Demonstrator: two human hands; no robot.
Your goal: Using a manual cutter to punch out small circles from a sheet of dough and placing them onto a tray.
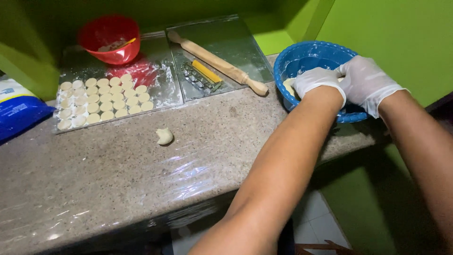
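Both gloved hands in the blue bowl (pixel 302 59), far right on the counter (pixel 118 189). Left hand (pixel 317 80) and right hand (pixel 365 82) sit close together over the dough (pixel 289 86) inside; whether they grip it, cannot tell. Rolling pin (pixel 217 62) lies left of the bowl. Dough discs (pixel 101 100) in rows far left, red bowl (pixel 110 38) behind them. Small dough lump (pixel 164 136) mid-counter.

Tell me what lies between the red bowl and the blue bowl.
In the head view, a wooden rolling pin lies diagonally between the red bowl and blue bowl, a yellow-handled cutter beside it.
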